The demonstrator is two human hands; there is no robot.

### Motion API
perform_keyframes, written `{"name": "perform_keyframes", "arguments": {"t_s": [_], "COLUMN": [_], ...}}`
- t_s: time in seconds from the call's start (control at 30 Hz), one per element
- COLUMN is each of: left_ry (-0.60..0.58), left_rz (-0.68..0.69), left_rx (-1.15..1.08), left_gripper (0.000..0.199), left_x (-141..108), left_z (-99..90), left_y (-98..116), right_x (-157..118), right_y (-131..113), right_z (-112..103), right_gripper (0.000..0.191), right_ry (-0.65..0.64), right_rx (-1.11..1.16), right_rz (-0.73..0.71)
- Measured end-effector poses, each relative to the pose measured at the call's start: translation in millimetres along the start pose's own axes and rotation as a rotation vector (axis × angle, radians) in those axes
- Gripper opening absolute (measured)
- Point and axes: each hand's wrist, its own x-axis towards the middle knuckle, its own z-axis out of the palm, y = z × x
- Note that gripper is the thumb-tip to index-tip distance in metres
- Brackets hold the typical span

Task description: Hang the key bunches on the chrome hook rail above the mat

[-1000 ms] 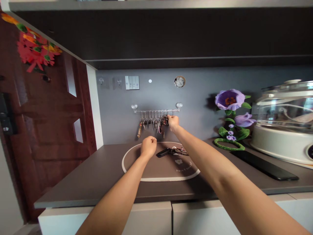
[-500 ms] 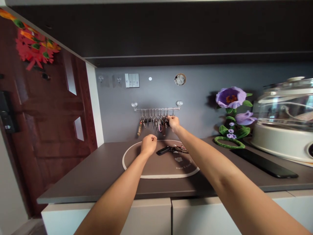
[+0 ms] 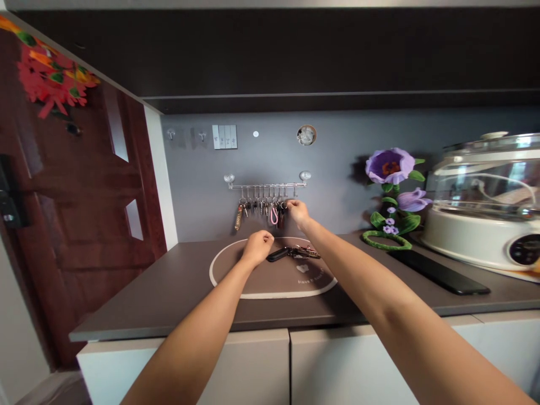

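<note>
A clear hook rail (image 3: 268, 185) is fixed to the grey wall, and several key bunches (image 3: 255, 207) hang along it. My right hand (image 3: 298, 212) is at the right end of the row, its fingers pinched at a hanging key ring (image 3: 284, 206). My left hand (image 3: 259, 246) hovers above the oval brown mat (image 3: 261, 281) with its fingers curled closed; whether something small is in them cannot be made out. On the mat, right of my left hand, lie a black key fob (image 3: 278, 255) and a bunch of keys (image 3: 304, 252).
Purple crochet flowers (image 3: 390, 166) stand at the right, with a black phone (image 3: 439, 272) in front and a white appliance with a clear cover (image 3: 476, 225) beyond. A dark shelf (image 3: 270, 56) overhangs the counter. At the left is a red-brown door (image 3: 84, 236).
The camera view has shifted slightly. My right hand has moved slightly at the right end of the row, and the hanging keys beside it show more clearly. My left hand stays closed above the mat.
</note>
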Motion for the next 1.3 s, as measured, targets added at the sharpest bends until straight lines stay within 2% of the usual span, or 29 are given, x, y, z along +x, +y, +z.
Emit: {"name": "perform_keyframes", "arguments": {"t_s": [0.17, 0.37, 0.47, 0.53, 0.7, 0.8, 1.13, 1.3], "left_ry": [-0.097, -0.19, -0.252, -0.284, -0.33, -0.323, -0.278, -0.165], "left_rz": [0.114, 0.266, 0.319, 0.335, 0.342, 0.352, 0.284, 0.216], "left_rx": [0.045, 0.119, 0.16, 0.198, 0.297, 0.304, 0.26, 0.205], "left_gripper": [0.02, 0.032, 0.033, 0.032, 0.033, 0.031, 0.029, 0.028], "left_x": [-5, -9, -11, -11, -10, -9, -11, -7], "left_z": [1.5, 4.0, 4.5, 4.8, 6.5, 7.0, 0.5, -1.1], "left_y": [2, -2, -4, -5, -9, -10, -3, -2], "right_x": [-27, -75, -92, -96, -92, -93, -97, -98], "right_y": [-2, -5, 0, 6, 13, 12, 11, 10], "right_z": [-11, -31, -43, -51, -59, -58, -54, -52], "right_gripper": [0.01, 0.01, 0.011, 0.012, 0.018, 0.022, 0.026, 0.024], "right_ry": [-0.077, -0.137, -0.18, -0.2, -0.27, -0.324, -0.337, -0.356], "right_rx": [0.035, 0.11, 0.054, -0.082, -0.569, -0.721, -0.801, -0.789], "right_rz": [0.006, 0.161, 0.176, 0.111, -0.169, -0.258, -0.343, -0.371]}}
